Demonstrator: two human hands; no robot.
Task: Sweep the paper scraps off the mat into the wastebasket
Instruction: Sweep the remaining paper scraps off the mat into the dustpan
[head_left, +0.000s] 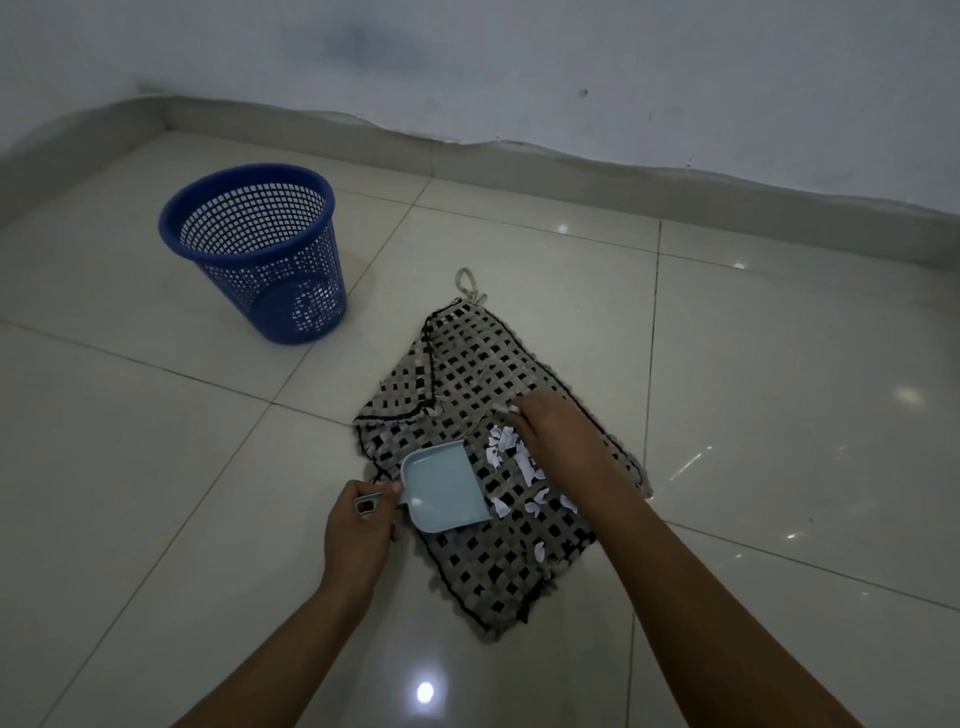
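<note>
A woven black-and-grey mat (488, 566) lies on the tiled floor with its upper left corner folded over. Several white paper scraps (511, 452) are scattered across its middle. My left hand (358, 530) grips the handle of a small light-blue dustpan (444, 486), whose open edge rests on the mat facing the scraps. My right hand (558, 428) lies flat on the mat just right of the scraps, fingers together and touching them. A blue mesh wastebasket (260, 249) stands upright on the floor to the upper left, apart from the mat.
Glossy beige floor tiles (156, 467) surround the mat. A grey skirting board (571, 166) and white wall run along the back. A cord loop (467, 283) sticks out from the mat's far corner.
</note>
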